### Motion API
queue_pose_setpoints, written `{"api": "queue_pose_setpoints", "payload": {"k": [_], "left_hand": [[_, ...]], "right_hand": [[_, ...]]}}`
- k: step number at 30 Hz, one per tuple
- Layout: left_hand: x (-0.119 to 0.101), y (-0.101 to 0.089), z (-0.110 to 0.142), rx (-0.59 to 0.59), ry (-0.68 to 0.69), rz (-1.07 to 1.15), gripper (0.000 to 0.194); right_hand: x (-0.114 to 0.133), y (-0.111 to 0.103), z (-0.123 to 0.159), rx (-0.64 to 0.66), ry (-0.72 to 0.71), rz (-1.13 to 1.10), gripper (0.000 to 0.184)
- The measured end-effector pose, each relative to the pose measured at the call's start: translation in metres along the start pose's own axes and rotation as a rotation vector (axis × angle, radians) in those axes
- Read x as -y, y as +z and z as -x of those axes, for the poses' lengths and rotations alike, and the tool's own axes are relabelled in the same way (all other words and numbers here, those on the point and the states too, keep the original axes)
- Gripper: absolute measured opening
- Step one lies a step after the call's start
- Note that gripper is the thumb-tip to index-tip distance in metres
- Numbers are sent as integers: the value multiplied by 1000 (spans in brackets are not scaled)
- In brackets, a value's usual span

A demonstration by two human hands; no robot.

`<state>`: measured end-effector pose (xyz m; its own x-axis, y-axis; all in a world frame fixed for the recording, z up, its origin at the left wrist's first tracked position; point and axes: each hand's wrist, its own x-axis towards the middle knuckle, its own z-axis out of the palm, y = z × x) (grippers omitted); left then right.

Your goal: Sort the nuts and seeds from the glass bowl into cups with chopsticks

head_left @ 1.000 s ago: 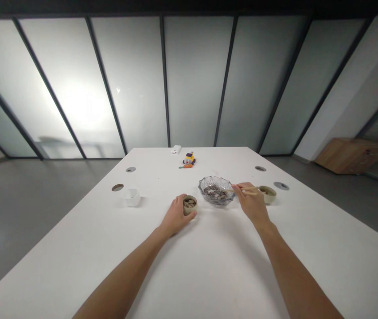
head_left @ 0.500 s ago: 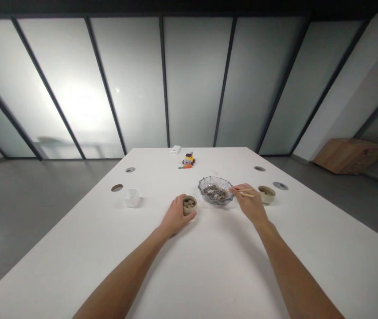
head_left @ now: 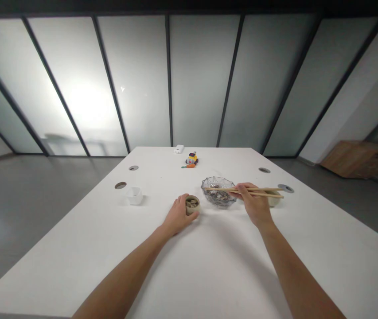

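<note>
The glass bowl (head_left: 221, 204) is showing faceted grey; over it, chopsticks (head_left: 262, 189) are showing tan; beyond it, a carrot (head_left: 190, 166) is showing orange.

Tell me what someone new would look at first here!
Probably the right hand, holding chopsticks over the glass bowl, a bit right of the middle. Next might be the left hand, curled around a small cup left of that bowl. Farther back on the white table, a yellow toy car sits just behind an orange carrot.
</note>
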<state>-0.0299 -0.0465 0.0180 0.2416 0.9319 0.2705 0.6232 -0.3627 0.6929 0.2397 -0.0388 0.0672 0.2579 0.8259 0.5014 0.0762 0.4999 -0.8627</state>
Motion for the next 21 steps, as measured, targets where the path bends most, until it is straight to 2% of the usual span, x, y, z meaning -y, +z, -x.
{"api": "queue_pose_setpoints", "payload": {"k": [3,5,8,11,14,21], "left_hand": [[0,0,1,-5,15,-4,65],[1,-1,1,-15,24,0,65],[2,-1,1,-17,23,4,66],[3,-1,1,-4,21,12,67],[3,-1,1,-15,32,25,66],[3,-1,0,-12,30,25,65]], "right_hand": [[4,9,6,130,84,-18,44],[6,9,7,143,83,13,47],[5,0,3,16,-38,182,49],[-1,-15,-3,-71,-253,528,49],[-12,-24,-7,-6,-361,688,54],[-29,-25,-8,86,-382,737,62]]}}
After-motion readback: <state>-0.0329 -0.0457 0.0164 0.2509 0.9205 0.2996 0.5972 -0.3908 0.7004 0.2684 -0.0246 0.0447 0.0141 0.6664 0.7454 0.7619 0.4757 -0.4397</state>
